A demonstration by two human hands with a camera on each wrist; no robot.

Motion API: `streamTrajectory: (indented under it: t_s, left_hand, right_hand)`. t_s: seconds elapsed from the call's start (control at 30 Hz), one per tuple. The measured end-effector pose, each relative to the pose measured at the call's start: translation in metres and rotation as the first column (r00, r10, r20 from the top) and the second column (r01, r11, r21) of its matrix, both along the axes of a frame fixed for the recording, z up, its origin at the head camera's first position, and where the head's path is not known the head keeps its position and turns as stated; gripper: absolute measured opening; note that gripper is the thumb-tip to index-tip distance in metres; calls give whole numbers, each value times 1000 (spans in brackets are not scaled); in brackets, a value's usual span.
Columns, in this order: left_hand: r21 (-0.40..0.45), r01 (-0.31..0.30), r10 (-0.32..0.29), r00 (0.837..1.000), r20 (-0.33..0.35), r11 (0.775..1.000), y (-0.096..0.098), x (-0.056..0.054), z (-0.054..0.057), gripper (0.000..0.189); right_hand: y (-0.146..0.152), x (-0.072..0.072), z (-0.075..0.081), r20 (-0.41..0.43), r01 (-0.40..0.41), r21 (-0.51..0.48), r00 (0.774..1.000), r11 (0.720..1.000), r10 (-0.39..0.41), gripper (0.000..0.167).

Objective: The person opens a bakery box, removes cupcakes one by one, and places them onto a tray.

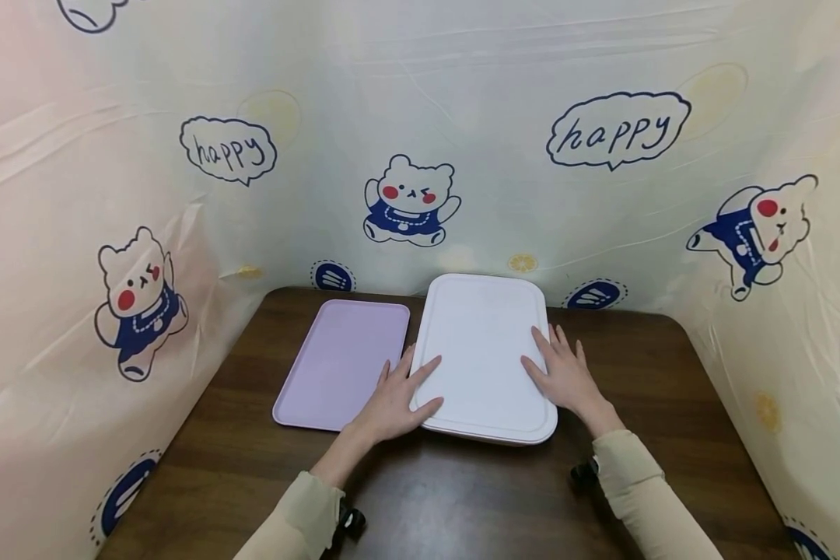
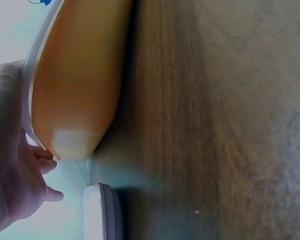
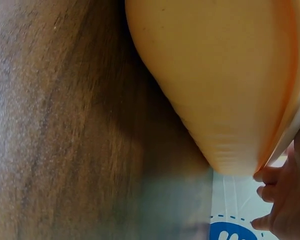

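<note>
Cream long sleeves [image 1: 290,505] reach in from the near edge, with a small dark device [image 1: 353,523] at each wrist. Left hand [image 1: 395,400]: spread wide, thumb and forefinger flat on the lid's top, other fingers along its left edge. Right hand [image 1: 567,373]: likewise spread, two digits on top, the rest past the right edge. Neither is clenched.

Progress, as judged: the white, round-cornered rectangular lid [image 1: 486,342] sits on the deep orange-yellow container [image 2: 75,85], which stands toward the far side of the surface [image 1: 462,505]. Covering appears done. Whether the rim is fully seated all round cannot be confirmed, so that point stays unresolved. Contents, if any, are hidden.

Materials: lid matt, apparently plastic, with a shallow groove following its border. Container walls look smooth and slightly translucent, bowed at the corner, tapering toward the base; faint ripples show on the right side. Just left of it lies a pale purple rectangular tray-like piece [image 1: 346,365] with a raised rim, likely plastic, untouched by either hand. Surface is dark brown wood grain. Behind hangs a creased, pale curtain [image 1: 322,62] printed with bears and "happy" bubbles.
</note>
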State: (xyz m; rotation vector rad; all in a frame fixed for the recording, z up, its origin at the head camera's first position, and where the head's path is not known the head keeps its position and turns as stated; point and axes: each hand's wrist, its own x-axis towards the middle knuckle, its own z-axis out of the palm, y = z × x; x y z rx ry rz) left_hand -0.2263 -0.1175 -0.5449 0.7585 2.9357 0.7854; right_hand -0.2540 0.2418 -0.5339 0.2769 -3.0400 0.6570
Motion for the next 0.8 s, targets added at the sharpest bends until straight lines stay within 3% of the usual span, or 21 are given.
streamTrajectory:
  t_s: [0.3, 0.8]
  left_hand:
    - [-35, 17, -18, 999, -36, 999, -1, -1, 4, 78]
    - [-44, 24, -24, 1000, -8, 999, 2, 1, 3, 84]
  right_hand:
    - [1, 2, 6, -9, -10, 21, 1000, 1000, 10, 80]
    - [5, 9, 11, -12, -37, 36, 999, 999, 37, 83]
